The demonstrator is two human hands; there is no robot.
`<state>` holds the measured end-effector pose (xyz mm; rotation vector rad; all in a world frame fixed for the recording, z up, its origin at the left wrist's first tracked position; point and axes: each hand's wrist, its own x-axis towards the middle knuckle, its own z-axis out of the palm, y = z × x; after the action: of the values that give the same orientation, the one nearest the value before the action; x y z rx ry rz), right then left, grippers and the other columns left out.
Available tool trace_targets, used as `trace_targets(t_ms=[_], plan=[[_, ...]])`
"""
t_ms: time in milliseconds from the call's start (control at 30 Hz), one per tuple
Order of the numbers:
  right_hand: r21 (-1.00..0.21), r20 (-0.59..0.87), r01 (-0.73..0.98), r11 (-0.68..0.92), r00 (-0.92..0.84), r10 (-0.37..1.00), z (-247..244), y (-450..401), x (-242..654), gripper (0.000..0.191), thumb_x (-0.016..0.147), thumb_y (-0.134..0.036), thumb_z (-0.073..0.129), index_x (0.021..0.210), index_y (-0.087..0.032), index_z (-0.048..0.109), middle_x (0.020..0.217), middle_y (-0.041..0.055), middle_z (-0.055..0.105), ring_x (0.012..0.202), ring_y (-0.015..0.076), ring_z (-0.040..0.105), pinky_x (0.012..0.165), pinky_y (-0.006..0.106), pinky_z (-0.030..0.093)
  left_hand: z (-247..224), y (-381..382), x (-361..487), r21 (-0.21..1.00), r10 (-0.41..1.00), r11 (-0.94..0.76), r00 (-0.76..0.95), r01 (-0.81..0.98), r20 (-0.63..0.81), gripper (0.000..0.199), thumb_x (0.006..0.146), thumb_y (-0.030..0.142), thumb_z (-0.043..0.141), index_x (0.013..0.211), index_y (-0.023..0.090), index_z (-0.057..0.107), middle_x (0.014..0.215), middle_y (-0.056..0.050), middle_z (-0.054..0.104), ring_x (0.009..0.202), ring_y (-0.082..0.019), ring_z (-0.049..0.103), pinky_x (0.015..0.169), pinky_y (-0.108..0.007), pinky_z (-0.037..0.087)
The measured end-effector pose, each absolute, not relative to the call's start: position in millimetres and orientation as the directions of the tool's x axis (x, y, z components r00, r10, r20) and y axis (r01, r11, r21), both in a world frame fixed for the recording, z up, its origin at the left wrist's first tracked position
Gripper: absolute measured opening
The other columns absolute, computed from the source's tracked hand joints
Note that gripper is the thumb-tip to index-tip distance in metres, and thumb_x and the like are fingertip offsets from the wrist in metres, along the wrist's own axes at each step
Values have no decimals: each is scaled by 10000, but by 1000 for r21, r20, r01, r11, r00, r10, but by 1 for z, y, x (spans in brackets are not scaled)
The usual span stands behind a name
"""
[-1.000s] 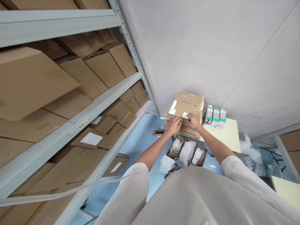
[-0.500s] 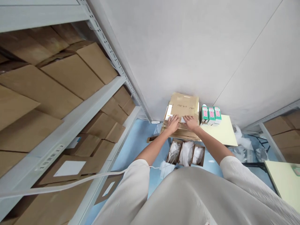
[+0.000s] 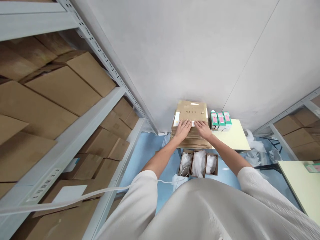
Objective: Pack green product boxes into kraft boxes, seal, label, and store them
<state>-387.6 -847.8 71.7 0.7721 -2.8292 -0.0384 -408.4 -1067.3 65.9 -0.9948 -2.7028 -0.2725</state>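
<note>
A stack of flattened cardboard boxes [image 3: 192, 111] lies on a pale yellow table against the wall, its top sheet marked with handwriting and a white label. My left hand [image 3: 183, 129] rests on the near edge of the top sheet, fingers stretched forward. Beside it, my right hand [image 3: 203, 129] presses the same edge, its fingers also extended flat. Just right of the stack stand three green-and-pink small boxes [image 3: 220, 120]. Neither hand is wrapped around anything.
Below the stack, three open cartons [image 3: 198, 163] hold white plastic bags. A tall shelf [image 3: 82, 133] full of cardboard boxes fills the left side. The pale yellow tabletop [image 3: 236, 136] extends right; another table [image 3: 300, 186] stands nearer. A white cable [image 3: 100, 191] crosses at left.
My hands have flattened out over the near edge of the stack, and the top sheets sit more level. The view has shifted slightly to the right.
</note>
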Motion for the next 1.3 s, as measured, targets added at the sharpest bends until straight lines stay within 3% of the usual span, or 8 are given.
trace_targets(t_ms=[133,333,600,767,967,1300], plan=[[91,281,-483,871,-826,-488,83,-833,-378,603,1077,-155,402,1676,-116,459,1644,210,552,1466,350,496,1193,530,349,81,-1056,-405,67,627,718,-686,692,369,630,1010,60,417,1607,197,567,1650,-151,563,1599,-293,459,1386,-636,163],[113,406,-420,900,-808,-428,100,-793,-348,543,1100,-137,338,1593,-115,564,1606,186,601,1433,323,525,1185,508,342,103,-1015,-393,12,682,640,-575,768,452,600,1008,51,411,1557,188,613,1605,-155,610,1575,-299,496,1388,-663,132],[110,434,-235,966,-863,-259,105,-680,-255,516,1109,-153,345,1559,-109,595,1572,187,633,1386,319,551,1182,499,336,111,-886,-346,-22,785,461,-396,887,476,568,1005,53,458,1522,205,639,1567,-165,644,1554,-298,525,1389,-667,112],[64,398,-45,997,-915,-67,99,-584,-160,525,1091,-159,385,1577,-128,581,1571,186,633,1371,329,551,1170,492,339,108,-768,-286,-23,865,311,-273,950,420,495,1044,74,438,1459,207,673,1558,-152,657,1531,-302,552,1374,-682,160],[2,253,192,981,-949,185,92,-480,-27,559,1086,-174,400,1628,-145,530,1635,181,572,1426,342,511,1205,495,306,99,-631,-188,21,930,99,-100,995,354,542,1016,73,467,1516,198,637,1576,-169,637,1556,-309,517,1385,-667,121],[-39,166,528,848,-833,527,69,-382,152,555,1084,-155,345,1595,-133,561,1581,179,622,1370,330,532,1181,476,302,74,-464,-51,58,936,-261,238,963,258,559,1018,51,432,1517,200,634,1546,-151,664,1532,-288,539,1390,-657,118]])
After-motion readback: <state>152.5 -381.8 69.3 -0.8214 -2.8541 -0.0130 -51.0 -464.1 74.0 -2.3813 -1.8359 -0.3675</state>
